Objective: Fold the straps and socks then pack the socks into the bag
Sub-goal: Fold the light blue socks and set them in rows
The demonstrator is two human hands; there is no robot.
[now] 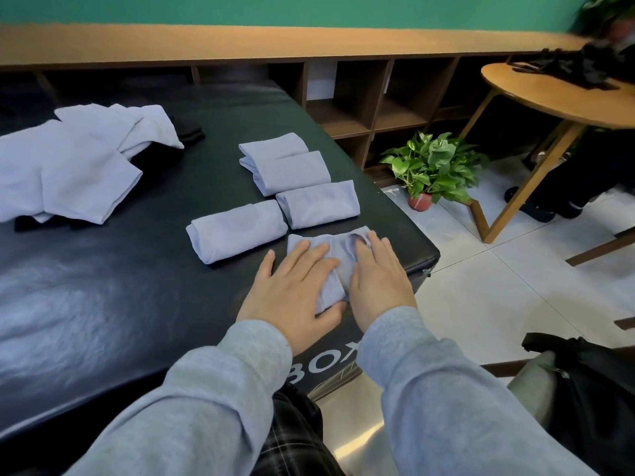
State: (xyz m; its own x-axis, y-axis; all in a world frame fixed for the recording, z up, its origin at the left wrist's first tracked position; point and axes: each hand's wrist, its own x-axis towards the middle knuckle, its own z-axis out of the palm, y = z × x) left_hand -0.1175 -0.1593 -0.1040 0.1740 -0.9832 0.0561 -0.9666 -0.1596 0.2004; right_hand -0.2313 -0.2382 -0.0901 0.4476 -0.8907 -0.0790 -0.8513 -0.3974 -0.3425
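Note:
A pale blue sock [338, 269] lies folded near the front right corner of the black padded table [120, 304]. My left hand [292, 290] lies flat on its left part, fingers straight. My right hand [378, 280] presses flat on its right part. Several folded pale blue socks [237, 231] lie in a row just behind, running toward the far right [288, 166]. A heap of unfolded pale blue socks [75, 163] with some black pieces [189, 128] lies at the left. A black bag [591, 400] stands on the floor at the lower right.
The table's right edge drops to a tiled floor [498, 297]. A potted green plant [433, 166] stands on the floor by wooden shelf compartments [360, 108]. A round wooden table [549, 94] with dark items is at the far right, a person's legs behind it.

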